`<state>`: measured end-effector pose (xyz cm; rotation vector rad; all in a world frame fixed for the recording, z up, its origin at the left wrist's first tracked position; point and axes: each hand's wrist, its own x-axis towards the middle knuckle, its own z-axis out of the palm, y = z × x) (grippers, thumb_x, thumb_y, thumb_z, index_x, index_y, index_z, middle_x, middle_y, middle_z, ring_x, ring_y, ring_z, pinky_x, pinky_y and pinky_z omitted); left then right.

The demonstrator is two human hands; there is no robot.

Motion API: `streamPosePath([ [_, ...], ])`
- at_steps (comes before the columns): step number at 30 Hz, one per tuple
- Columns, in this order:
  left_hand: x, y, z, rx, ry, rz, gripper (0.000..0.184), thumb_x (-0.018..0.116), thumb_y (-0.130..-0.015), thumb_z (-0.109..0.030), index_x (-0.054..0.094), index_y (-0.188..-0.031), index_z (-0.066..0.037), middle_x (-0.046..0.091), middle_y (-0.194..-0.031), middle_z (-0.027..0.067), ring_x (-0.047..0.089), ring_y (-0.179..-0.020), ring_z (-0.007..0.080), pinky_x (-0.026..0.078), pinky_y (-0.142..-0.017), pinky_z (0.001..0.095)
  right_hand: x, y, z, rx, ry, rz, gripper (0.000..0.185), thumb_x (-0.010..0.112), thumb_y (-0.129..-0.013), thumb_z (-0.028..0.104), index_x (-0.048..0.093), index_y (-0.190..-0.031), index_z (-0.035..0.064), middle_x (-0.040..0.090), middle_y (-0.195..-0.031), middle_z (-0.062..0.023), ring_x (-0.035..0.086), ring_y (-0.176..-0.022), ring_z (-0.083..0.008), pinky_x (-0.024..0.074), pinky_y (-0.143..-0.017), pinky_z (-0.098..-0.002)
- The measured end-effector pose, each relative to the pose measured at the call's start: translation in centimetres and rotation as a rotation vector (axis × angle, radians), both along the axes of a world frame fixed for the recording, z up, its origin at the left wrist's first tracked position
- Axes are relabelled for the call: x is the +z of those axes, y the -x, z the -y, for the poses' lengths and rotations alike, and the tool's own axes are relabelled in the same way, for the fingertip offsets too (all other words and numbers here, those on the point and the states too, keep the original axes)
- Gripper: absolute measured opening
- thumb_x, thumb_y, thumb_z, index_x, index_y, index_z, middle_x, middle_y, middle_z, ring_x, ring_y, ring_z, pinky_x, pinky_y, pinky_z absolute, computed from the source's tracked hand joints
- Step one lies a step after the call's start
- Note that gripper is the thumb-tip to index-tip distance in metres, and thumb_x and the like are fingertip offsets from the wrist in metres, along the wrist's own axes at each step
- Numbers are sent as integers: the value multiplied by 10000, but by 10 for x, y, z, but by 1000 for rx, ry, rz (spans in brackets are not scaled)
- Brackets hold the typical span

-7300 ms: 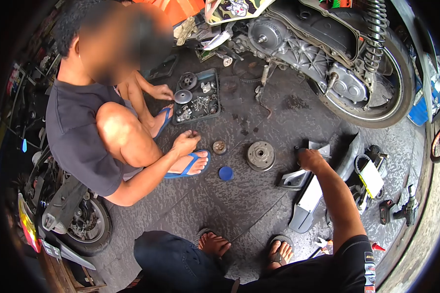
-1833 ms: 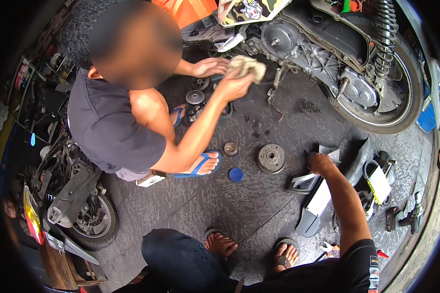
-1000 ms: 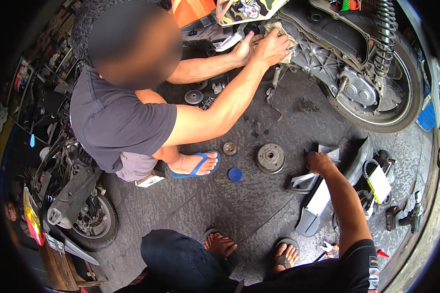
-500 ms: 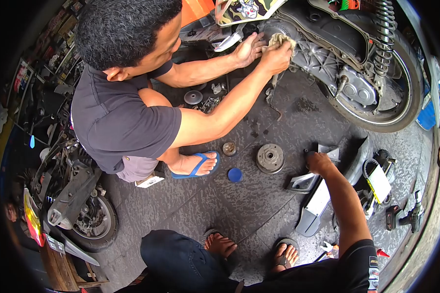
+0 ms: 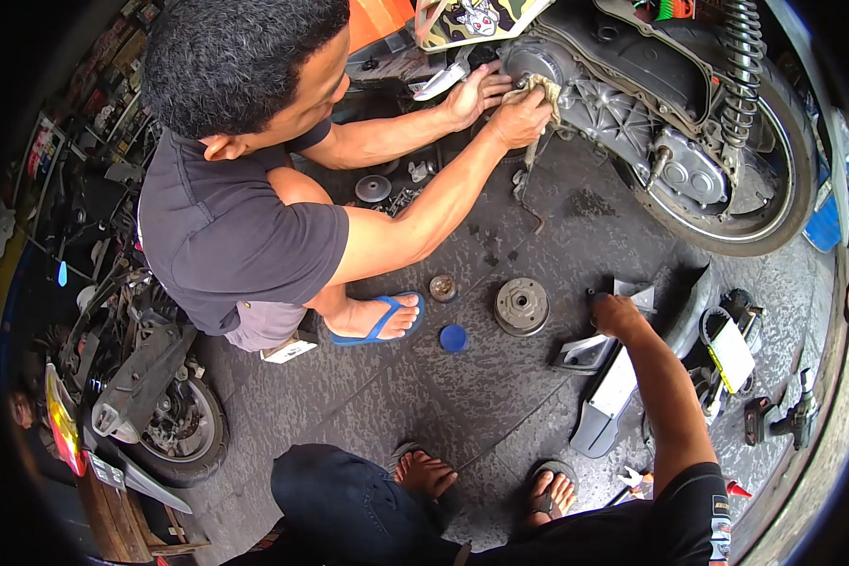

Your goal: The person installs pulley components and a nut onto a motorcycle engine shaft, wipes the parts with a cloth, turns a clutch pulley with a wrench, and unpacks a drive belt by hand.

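Observation:
My right hand (image 5: 616,317) reaches down to the floor on the right. Its fingers are curled at a grey-and-black motorcycle part (image 5: 585,353), and a small dark piece shows by the fingertips. What they grip is mostly hidden under the hand. Just beyond it lies a grey angular piece (image 5: 635,294), and below the wrist a long grey cover (image 5: 606,401). To the left a round metal clutch drum (image 5: 522,307) rests flat on the floor. My left hand is out of view.
A crouching co-worker (image 5: 245,208) wipes the scooter's engine case (image 5: 623,118) with a rag (image 5: 541,92). A blue cap (image 5: 454,338) and a small round metal part (image 5: 443,288) lie near their foot. A cordless drill (image 5: 802,415) lies far right; a partly dismantled scooter stands left.
The co-worker's hand with the rag has shifted slightly left and down across the engine case. My right hand stays in the same place.

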<state>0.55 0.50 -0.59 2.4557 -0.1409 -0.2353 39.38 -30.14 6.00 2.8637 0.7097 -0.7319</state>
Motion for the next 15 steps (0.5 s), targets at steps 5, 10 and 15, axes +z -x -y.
streamPosePath([
  [5, 2, 2, 2, 17, -158, 69, 320, 520, -836, -354, 661, -765, -75, 593, -726, 66, 559, -782, 231, 363, -814, 389, 0, -1, 0, 7, 34, -31, 250, 510, -784, 174, 662, -951, 67, 625, -1026, -146, 599, -981, -270, 476, -837, -368],
  [10, -1, 2, -1, -2, -101, 40, 320, 517, -839, -358, 660, -769, -80, 594, -736, 59, 554, -788, 228, 353, -816, 388, 3, 2, 0, 3, 4, -3, 252, 508, -792, 189, 662, -949, 67, 621, -1032, -153, 598, -982, -271, 477, -836, -371],
  [15, 4, 1, 1, -1, -78, 7, 318, 516, -838, -366, 666, -775, -93, 605, -759, 49, 549, -795, 226, 328, -844, 386, 5, 2, -1, -2, 24, -15, 253, 511, -793, 194, 661, -953, 68, 622, -1030, -153, 597, -984, -272, 477, -836, -370],
])
